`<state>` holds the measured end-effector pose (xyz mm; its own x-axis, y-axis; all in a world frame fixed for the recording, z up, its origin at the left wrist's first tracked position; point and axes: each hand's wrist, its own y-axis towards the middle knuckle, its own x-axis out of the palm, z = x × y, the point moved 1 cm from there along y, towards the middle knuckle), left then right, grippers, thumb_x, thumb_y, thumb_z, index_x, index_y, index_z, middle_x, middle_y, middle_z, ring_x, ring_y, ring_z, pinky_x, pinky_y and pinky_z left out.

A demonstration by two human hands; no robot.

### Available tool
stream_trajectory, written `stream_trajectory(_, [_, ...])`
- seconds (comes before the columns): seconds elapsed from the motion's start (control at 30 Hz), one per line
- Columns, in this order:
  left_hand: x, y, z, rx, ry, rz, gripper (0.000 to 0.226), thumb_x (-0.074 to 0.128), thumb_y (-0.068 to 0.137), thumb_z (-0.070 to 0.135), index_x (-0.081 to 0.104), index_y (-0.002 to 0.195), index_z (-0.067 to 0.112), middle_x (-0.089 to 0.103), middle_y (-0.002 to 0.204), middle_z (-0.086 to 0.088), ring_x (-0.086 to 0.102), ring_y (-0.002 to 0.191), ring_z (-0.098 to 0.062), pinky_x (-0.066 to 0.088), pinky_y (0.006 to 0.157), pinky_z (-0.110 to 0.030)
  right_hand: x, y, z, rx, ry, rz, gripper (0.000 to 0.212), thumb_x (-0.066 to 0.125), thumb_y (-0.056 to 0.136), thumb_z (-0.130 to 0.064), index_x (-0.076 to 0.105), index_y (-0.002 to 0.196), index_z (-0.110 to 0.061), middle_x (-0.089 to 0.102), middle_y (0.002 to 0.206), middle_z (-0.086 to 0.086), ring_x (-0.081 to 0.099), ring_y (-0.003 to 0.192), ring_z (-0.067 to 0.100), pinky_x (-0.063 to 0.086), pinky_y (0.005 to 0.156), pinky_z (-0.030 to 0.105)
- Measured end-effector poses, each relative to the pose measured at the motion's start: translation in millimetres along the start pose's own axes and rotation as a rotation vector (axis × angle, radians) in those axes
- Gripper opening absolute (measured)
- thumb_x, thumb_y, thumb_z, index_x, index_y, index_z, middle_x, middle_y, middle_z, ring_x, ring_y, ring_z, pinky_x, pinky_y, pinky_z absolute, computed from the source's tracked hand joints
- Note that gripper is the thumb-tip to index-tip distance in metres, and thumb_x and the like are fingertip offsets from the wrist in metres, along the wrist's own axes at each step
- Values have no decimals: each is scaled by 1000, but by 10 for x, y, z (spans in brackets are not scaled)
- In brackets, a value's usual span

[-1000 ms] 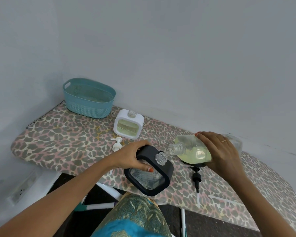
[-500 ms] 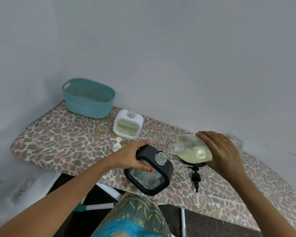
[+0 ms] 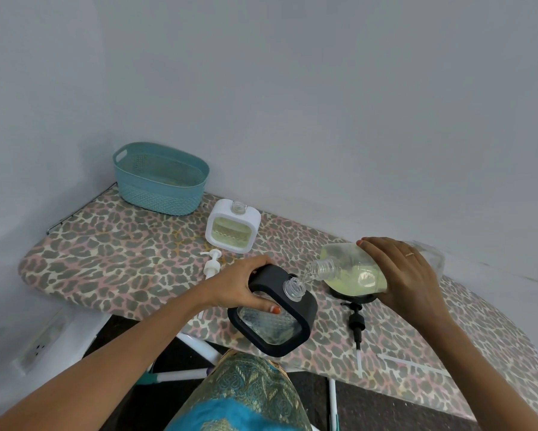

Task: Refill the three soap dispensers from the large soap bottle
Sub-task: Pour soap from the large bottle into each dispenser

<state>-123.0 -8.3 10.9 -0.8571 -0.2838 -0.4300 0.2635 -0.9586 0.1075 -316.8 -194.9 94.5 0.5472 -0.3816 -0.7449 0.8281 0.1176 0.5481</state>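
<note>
My left hand [image 3: 241, 287] grips a black-framed clear soap dispenser [image 3: 277, 318], tilted over the board's near edge with its open neck pointing up. My right hand [image 3: 407, 275] holds the large clear soap bottle [image 3: 351, 269] tipped on its side, yellow-green soap inside. Its mouth sits just above the dispenser's neck and a thin stream runs in. A white dispenser [image 3: 233, 227] with yellow soap and no pump stands farther back. Part of another black object [image 3: 353, 296] shows under the bottle.
A leopard-print ironing board [image 3: 112, 259] carries everything. A teal basket [image 3: 160, 178] stands at its far left. A white pump [image 3: 211, 264] lies near the white dispenser, a black pump [image 3: 356, 325] lies right of the black one. Walls close behind.
The bottle's mouth has dropped slightly closer to the dispenser's neck. Both hands otherwise hold the same places.
</note>
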Motion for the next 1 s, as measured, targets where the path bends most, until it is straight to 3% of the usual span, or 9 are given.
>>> stream_trajectory(0.17, [21,-2,-13,8,-16,8,52,82,65,22,53,106,9,61,100,-9,61,92,-24,51,84,-39,-13,11,2,5,1,14,78,84,50,-36,48,114,-10,68,103,14,63,93,30,52,77,39])
stream_trajectory(0.3, [30,1,-20,7,-33,16,51,82,66,20,53,106,10,61,99,-5,61,92,-19,51,85,-36,-4,2,11,4,2,15,80,86,48,-35,48,114,-10,68,103,14,57,99,26,52,77,39])
stream_trajectory(0.53, [35,-8,-33,5,-41,31,51,82,65,22,53,105,8,61,98,-8,61,91,-21,51,84,-37,-15,0,16,-2,-13,3,82,88,46,-30,48,114,-10,69,102,15,66,91,32,52,76,40])
stream_trajectory(1.0, [53,-21,-17,-5,-58,34,55,81,63,25,53,108,8,62,103,-12,61,95,-24,50,87,-39,-12,-4,37,3,-21,-6,80,87,47,-31,49,114,-10,68,104,15,65,93,32,52,77,40])
